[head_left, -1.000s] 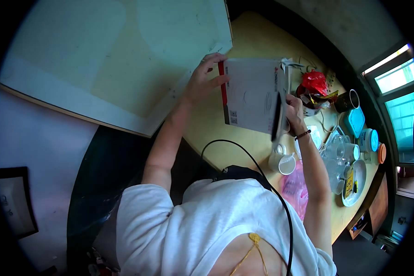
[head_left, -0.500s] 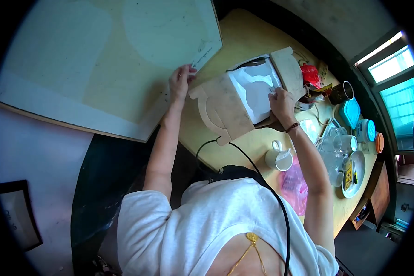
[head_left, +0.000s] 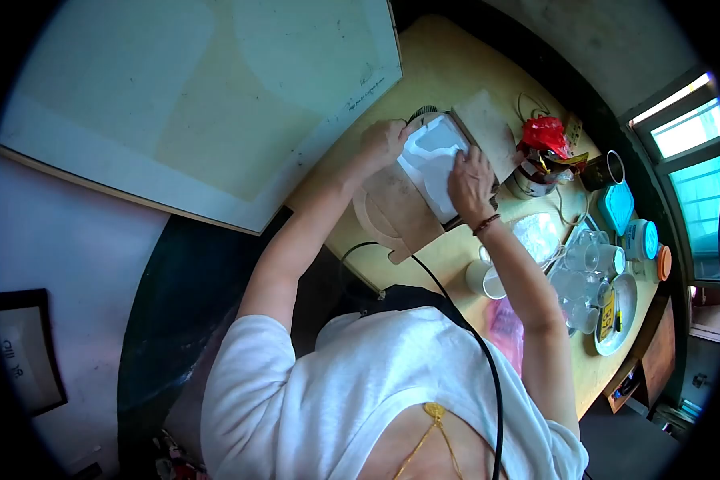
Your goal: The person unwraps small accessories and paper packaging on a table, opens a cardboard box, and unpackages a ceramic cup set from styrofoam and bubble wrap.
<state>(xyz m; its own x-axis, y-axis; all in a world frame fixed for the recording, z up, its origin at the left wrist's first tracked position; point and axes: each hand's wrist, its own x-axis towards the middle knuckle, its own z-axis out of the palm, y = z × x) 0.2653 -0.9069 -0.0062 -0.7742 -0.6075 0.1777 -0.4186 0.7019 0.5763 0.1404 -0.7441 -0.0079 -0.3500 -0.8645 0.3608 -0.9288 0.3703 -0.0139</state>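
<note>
A brown cardboard box (head_left: 404, 204) lies on the table with its end flaps folded out. Inside it sits a white moulded tray (head_left: 436, 172) with shaped hollows. My left hand (head_left: 386, 144) is closed on the box's left edge, beside the tray's upper corner; its fingertips are partly hidden. My right hand (head_left: 472, 182) bends its fingers over the tray's right edge, with the thumb out of clear sight. A dark ribbed thing (head_left: 424, 112) shows at the far end of the box; I cannot make out its kind.
A large white board (head_left: 192, 104) covers the left side. On the right of the table (head_left: 448, 52) are a white mug (head_left: 484, 280), a pink plastic bag (head_left: 506, 328), clear cups (head_left: 580, 284), a metal plate (head_left: 628, 308), lidded jars (head_left: 640, 240) and a red wrapper (head_left: 545, 136). A black cable (head_left: 464, 316) crosses my front.
My left hand has moved right, from the board's edge to the box. My right hand has shifted slightly left along the tray. The box's right flap now lies folded farther out.
</note>
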